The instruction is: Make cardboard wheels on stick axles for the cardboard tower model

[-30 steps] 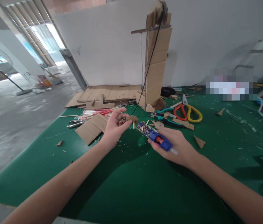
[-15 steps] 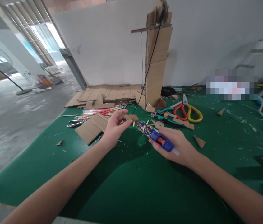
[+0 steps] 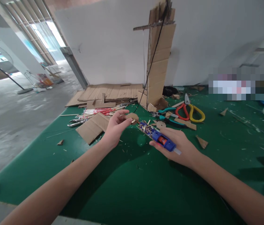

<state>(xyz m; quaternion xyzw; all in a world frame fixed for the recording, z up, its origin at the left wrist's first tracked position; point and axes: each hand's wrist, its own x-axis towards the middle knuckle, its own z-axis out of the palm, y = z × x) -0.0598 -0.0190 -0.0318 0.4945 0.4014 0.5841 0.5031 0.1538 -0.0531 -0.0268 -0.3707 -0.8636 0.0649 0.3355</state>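
My right hand is wrapped round a blue glue gun, its barrel covered in stuck scraps and a clear glue stick poking from the back. The gun points left and away from me. Between the thumb and fingers of my left hand is a small round cardboard disc, with a short pale wooden bit at its near edge. The gun's nozzle is right at the disc; whether they touch I cannot tell. Another cardboard disc lies behind the gun.
Behind my hands a tall cardboard column stands with a black cord hanging down it. Red-and-yellow-handled scissors and teal-handled pliers lie right of centre. Cardboard sheets, a cut piece and wrapped sticks lie left.
The disc in my left hand has tilted so more of its face shows, and the wooden bit has shifted up against it. The glue gun stays close by. The view has shifted slightly.
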